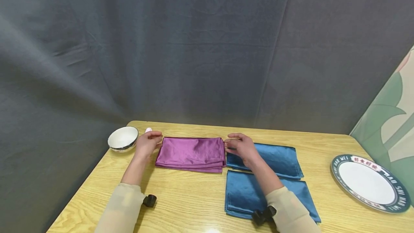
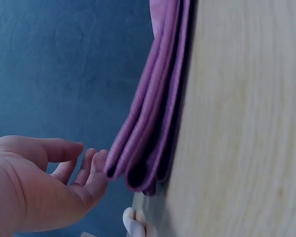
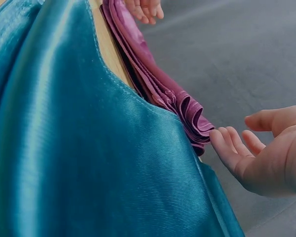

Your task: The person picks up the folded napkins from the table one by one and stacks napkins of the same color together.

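A purple satin cloth (image 1: 192,152), folded into a layered rectangle, lies flat near the table's far edge. At its left end is my left hand (image 1: 148,144), fingers loosely bent and nothing held. The left wrist view shows those fingertips (image 2: 99,163) right by the folded layers (image 2: 148,113); whether they touch, I cannot tell. My right hand (image 1: 242,147) hovers at the cloth's other end, above a folded blue cloth (image 1: 278,159). In the right wrist view the fingers of the right hand (image 3: 271,153) are relaxed, their tips at the purple folds (image 3: 195,121).
Nearer me lies a second blue cloth (image 1: 242,193), partly under my right forearm. A white bowl (image 1: 123,138) stands at the far left, beside a small white object (image 1: 148,129) mostly hidden by my left hand. An oval plate (image 1: 368,182) with a dark patterned rim sits at the right.
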Demonstrator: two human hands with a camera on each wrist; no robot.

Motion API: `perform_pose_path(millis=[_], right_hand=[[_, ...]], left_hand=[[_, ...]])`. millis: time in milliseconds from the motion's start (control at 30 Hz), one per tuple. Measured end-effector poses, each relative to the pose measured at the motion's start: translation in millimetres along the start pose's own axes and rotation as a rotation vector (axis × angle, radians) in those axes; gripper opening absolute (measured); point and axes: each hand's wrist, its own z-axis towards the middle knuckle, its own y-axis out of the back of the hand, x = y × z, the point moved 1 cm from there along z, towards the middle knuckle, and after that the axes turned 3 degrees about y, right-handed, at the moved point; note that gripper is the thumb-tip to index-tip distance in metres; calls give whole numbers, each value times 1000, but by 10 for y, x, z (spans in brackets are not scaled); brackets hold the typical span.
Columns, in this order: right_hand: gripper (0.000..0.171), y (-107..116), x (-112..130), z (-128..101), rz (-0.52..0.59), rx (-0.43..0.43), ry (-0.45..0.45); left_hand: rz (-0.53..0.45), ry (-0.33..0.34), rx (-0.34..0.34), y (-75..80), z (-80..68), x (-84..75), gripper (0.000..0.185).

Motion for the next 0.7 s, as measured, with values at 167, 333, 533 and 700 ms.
perform_pose_path(millis=[167, 333, 533, 700], right_hand=[[40, 20, 48, -39, -11, 12, -9], [39, 42, 73, -98, -34, 33, -7], [40, 97, 78, -206, -60, 88, -16], [40, 159, 98, -319, -58, 112, -35]], left_hand=[[-72, -36, 100, -92, -57, -53, 29], [-48, 23, 181, -209, -88, -96, 35], [-13, 23, 281, -345, -194, -149, 31], [2, 7, 359, -494, -305, -149, 29]])
